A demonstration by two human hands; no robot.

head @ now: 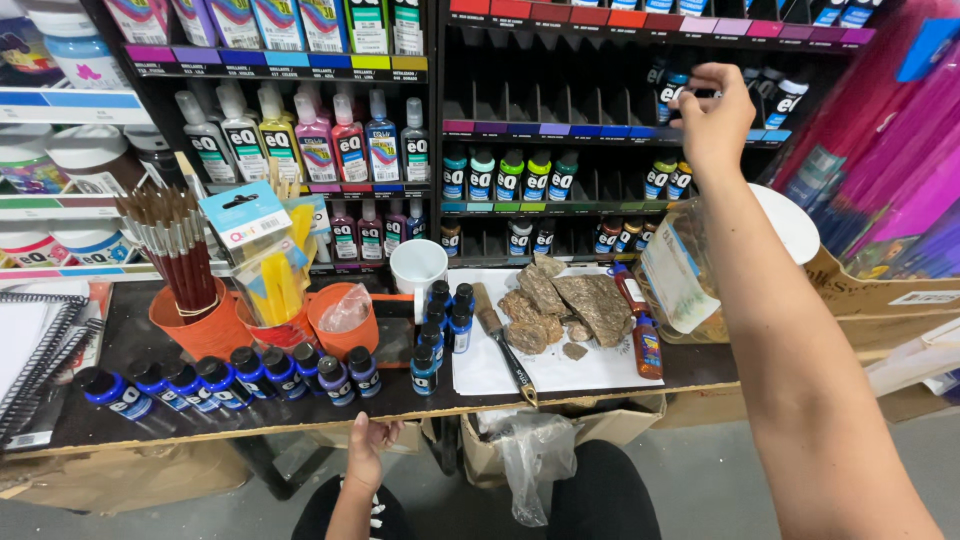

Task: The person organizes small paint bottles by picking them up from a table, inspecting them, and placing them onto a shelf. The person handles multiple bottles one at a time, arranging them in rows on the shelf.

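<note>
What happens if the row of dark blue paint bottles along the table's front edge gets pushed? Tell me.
The dark blue paint bottles stand upright, small and narrow, so a sideways push would likely tip them. They are round, so a fallen one would probably roll. They sit near the table edge, so one might drop.

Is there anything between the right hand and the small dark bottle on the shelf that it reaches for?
Nothing visible stands between them. The right hand is already at the shelf slot, its fingers touching the small dark bottle. The arm passes above the clear plastic jar and the rocks without touching them.
</note>
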